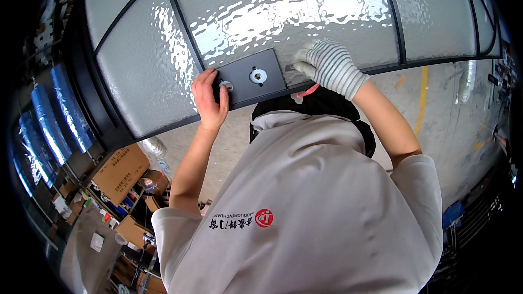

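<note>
Well left of the dark plate (241,79), blue-wrapped rolls (52,122) leaned, with a cardboard box (121,173) nearer it. The person's bare left hand (210,98) rested on the plate's left end, its grip half open, thumb beside a round fitting. The plate lay on framed textured glass (327,13). Just right of the plate, the gloved right hand (333,68) had fingers curled; whether its grip held anything, one could not tell.
</note>
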